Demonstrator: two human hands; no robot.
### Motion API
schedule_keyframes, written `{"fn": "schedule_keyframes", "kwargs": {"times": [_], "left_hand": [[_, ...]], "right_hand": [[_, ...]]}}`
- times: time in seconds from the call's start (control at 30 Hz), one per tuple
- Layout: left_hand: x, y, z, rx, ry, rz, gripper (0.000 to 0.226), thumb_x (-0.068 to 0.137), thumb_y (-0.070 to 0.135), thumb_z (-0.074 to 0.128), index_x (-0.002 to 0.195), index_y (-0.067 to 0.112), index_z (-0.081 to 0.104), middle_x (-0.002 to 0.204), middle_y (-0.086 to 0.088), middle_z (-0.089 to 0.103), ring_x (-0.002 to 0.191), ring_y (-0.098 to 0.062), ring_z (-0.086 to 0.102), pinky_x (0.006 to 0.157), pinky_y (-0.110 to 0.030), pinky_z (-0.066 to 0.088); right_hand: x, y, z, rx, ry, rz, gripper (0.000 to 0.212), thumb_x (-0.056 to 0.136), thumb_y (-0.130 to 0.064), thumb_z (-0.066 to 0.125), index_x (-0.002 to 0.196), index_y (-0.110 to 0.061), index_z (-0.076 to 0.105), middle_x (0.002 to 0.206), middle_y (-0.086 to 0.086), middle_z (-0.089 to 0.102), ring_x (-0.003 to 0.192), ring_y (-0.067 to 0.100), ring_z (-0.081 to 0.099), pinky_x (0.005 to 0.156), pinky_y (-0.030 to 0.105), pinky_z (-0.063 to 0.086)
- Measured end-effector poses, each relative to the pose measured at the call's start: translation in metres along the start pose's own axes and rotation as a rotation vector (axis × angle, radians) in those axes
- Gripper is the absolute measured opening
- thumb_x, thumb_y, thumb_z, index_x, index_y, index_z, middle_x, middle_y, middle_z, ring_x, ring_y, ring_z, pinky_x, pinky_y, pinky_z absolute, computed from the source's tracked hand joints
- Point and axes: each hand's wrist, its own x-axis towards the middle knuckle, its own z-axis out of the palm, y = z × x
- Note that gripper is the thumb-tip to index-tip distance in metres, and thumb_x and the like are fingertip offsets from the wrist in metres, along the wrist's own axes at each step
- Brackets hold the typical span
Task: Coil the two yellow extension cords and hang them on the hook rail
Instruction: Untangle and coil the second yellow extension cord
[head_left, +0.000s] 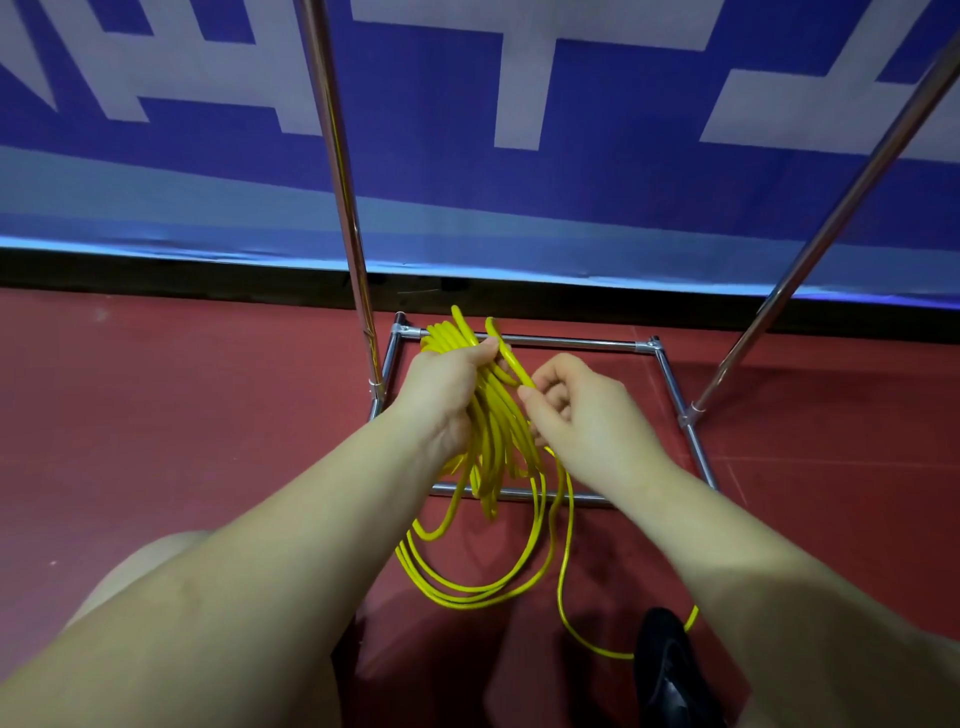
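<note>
My left hand (447, 387) was curled tight around a bunch of loops of the yellow cord (493, 447), gripping them near their top. My right hand (582, 410) sat just beside it, thumb and fingers pinching 1 strand of the same cord. Below my hands the loops hung toward the red floor (156, 415), and a loose length trailed past a black shoe (670, 670). Beyond stood the chrome rack frame (571, 343) with 2 poles, against a blue and white banner (519, 156).
</note>
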Motion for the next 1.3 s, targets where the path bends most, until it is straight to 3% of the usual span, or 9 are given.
{"fn": "schedule_keyframes", "kwargs": {"times": [0.1,0.23,0.37,0.57,0.7,0.8,1.03,1.13,1.3], "left_hand": [[0.004,0.005,-0.003,-0.031,0.037,-0.022,0.024,0.092,0.013,0.059,0.069,0.004,0.058,0.056,-0.01,0.057,0.053,-0.025,0.059,0.065,-0.04,0.053],[0.012,0.015,-0.01,-0.088,0.09,-0.016,0.023,0.092,0.014,0.059,0.071,0.006,0.059,0.044,-0.003,0.058,0.041,-0.017,0.06,0.06,-0.038,0.053],[0.019,0.015,-0.014,-0.087,0.087,0.029,0.023,0.094,0.013,0.056,0.072,0.007,0.06,0.047,0.001,0.059,0.048,-0.013,0.058,0.058,-0.032,0.052],[0.022,0.013,-0.016,-0.093,0.031,0.06,0.018,0.094,0.012,0.055,0.077,0.013,0.059,0.055,0.005,0.063,0.054,-0.008,0.058,0.053,-0.024,0.05],[0.018,0.007,-0.013,-0.063,-0.121,0.036,0.021,0.096,0.015,0.05,0.076,0.011,0.054,0.063,-0.001,0.058,0.058,-0.013,0.066,0.065,-0.031,0.052],[0.007,0.007,-0.009,0.022,-0.228,0.005,0.027,0.096,0.017,0.05,0.071,0.009,0.052,0.062,-0.006,0.053,0.051,-0.016,0.06,0.059,-0.029,0.053],[-0.016,0.006,-0.004,0.274,-0.461,0.041,0.02,0.082,0.02,0.062,0.072,0.006,0.052,0.05,-0.007,0.05,0.049,-0.022,0.049,0.054,-0.027,0.05],[-0.023,0.001,-0.002,0.34,-0.555,0.043,0.014,0.084,0.012,0.061,0.074,0.009,0.052,0.051,-0.005,0.052,0.047,-0.019,0.051,0.051,-0.026,0.05],[-0.024,-0.005,-0.001,0.365,-0.606,0.008,0.017,0.074,0.016,0.068,0.079,0.009,0.054,0.055,-0.006,0.055,0.048,-0.017,0.055,0.052,-0.026,0.052]], "right_hand": [[0.001,0.007,-0.002,0.009,-0.23,0.01,0.015,0.092,-0.028,0.054,0.081,-0.025,0.045,0.064,-0.004,0.061,0.064,0.013,0.06,0.071,0.035,0.051],[-0.002,0.019,-0.006,-0.141,-0.435,0.028,0.004,0.091,-0.02,0.055,0.092,-0.021,0.051,0.073,-0.011,0.049,0.064,0.008,0.047,0.071,0.028,0.041],[0.001,0.026,-0.015,-0.025,-0.257,0.056,0.018,0.091,-0.009,0.054,0.098,-0.025,0.05,0.086,0.002,0.061,0.08,0.02,0.065,0.08,0.035,0.051],[0.01,0.029,-0.035,0.22,0.02,0.149,0.03,0.093,-0.008,0.051,0.109,-0.033,0.051,0.081,0.003,0.055,0.063,0.018,0.066,0.061,0.033,0.052],[0.012,0.029,-0.04,0.197,0.009,0.209,0.031,0.094,-0.011,0.05,0.121,-0.025,0.057,0.077,-0.001,0.055,0.057,0.012,0.063,0.055,0.027,0.049],[0.011,0.022,-0.042,0.264,-0.014,0.248,0.028,0.094,-0.011,0.05,0.118,-0.024,0.059,0.073,-0.001,0.058,0.051,0.005,0.062,0.053,0.023,0.052],[0.011,0.009,-0.05,0.749,-0.058,0.526,0.008,0.093,-0.011,0.054,0.089,-0.014,0.06,0.071,0.003,0.057,0.044,0.005,0.061,0.046,0.017,0.05],[0.015,0.008,-0.052,1.011,-0.058,0.657,0.006,0.093,-0.009,0.052,0.089,-0.008,0.056,0.068,0.005,0.053,0.042,0.006,0.06,0.043,0.016,0.05],[0.02,0.008,-0.048,1.283,-0.013,0.782,0.018,0.094,-0.009,0.051,0.076,-0.007,0.051,0.043,0.001,0.057,0.039,0.007,0.06,0.041,0.014,0.048]]}}
